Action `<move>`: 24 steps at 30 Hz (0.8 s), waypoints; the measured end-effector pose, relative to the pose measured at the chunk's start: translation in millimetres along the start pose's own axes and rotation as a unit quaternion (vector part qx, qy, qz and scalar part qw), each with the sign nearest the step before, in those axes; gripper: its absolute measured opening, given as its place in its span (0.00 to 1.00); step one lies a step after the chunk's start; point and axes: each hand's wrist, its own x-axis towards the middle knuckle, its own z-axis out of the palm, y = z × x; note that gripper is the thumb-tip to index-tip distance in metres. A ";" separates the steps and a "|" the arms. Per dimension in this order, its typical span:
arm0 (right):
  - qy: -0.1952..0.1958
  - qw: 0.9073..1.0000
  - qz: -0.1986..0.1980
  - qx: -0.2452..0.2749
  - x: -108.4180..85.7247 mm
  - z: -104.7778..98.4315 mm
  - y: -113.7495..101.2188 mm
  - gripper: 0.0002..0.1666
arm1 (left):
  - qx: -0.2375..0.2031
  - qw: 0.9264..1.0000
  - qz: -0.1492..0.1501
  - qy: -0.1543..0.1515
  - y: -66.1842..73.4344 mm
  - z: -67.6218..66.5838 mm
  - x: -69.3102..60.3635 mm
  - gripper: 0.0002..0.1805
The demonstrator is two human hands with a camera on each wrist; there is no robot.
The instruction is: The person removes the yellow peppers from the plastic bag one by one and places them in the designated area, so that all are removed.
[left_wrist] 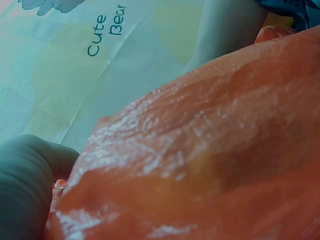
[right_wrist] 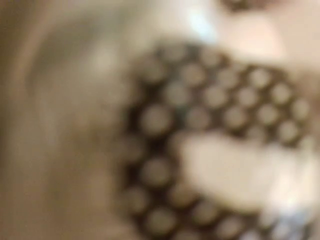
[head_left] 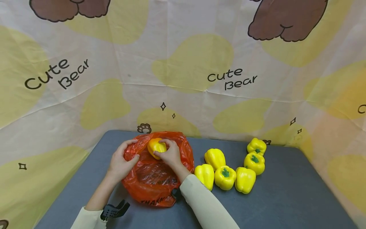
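A red plastic bag (head_left: pixel 137 189) with dark lettering lies on the table, its mouth spread open. Thumb and fingers of my left hand (head_left: pixel 121 163) grip the bag's left rim. In the left wrist view, the bag's shiny side (left_wrist: pixel 200 150) fills much of the picture, with part of that hand (left_wrist: pixel 27 185) at the lower left. My right hand (head_left: pixel 171 156) pinches a yellow bell pepper (head_left: pixel 155 147) between thumb and fingers within the bag's mouth. The right wrist view is too blurred to show the hand's work; a dark perforated strap (right_wrist: pixel 150 145) is visible there.
Several yellow bell peppers (head_left: pixel 225 178) stand and lie right of the bag, the farthest one (head_left: pixel 256 145) near the back edge. The grey table (head_left: pixel 274 203) meets a patterned cloth (head_left: pixel 186 63) behind. A dark wrist device (head_left: pixel 114 210) sits on my left forearm.
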 end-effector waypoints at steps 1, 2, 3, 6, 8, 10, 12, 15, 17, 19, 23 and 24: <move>-0.001 1.000 0.001 0.004 0.4 0.2 0.0 0.26 | 0.000 1.000 0.000 0.000 -0.3 0.0 0.0 0.28; -0.002 1.000 0.002 0.006 0.8 0.5 0.1 0.26 | 0.000 1.000 0.000 0.000 -0.6 0.0 0.0 0.28; -0.003 1.000 0.003 0.009 1.1 0.7 0.0 0.26 | -0.002 1.000 0.000 0.000 -0.9 0.0 0.0 0.28; -0.002 1.000 0.004 0.016 1.6 1.4 -0.5 0.26 | 0.000 1.000 -0.003 0.000 -1.3 -0.1 0.2 0.28; 0.001 1.000 0.003 0.015 1.7 1.9 -0.7 0.26 | 0.000 1.000 -0.004 0.000 -1.6 0.0 0.5 0.28; 0.003 1.000 -0.001 0.014 1.6 2.0 -0.9 0.26 | 0.001 1.000 -0.004 0.000 -1.7 0.3 0.7 0.28; 0.006 1.000 -0.006 0.011 1.2 1.8 -0.9 0.25 | 0.000 1.000 -0.003 0.002 -1.4 0.5 1.0 0.28; 0.006 1.000 -0.010 0.010 0.1 1.1 -1.4 0.25 | -0.003 1.000 -0.002 0.003 -1.1 0.6 1.1 0.28; 0.007 1.000 -0.012 0.011 -1.1 0.1 -2.5 0.26 | -0.004 1.000 -0.001 0.006 -1.1 0.4 1.1 0.28; 0.005 1.000 -0.009 0.017 -2.9 -1.5 -4.5 0.26 | -0.002 1.000 0.000 0.010 -1.6 0.1 1.0 0.28; 0.001 0.999 -0.003 0.031 -6.4 -5.7 -9.4 0.27 | 0.004 1.000 -0.002 0.014 -3.3 -0.8 0.6 0.28; 0.000 0.999 -0.002 0.034 -7.4 -6.9 -10.3 0.27 | 0.005 1.000 -0.003 0.013 -3.7 -1.0 0.5 0.28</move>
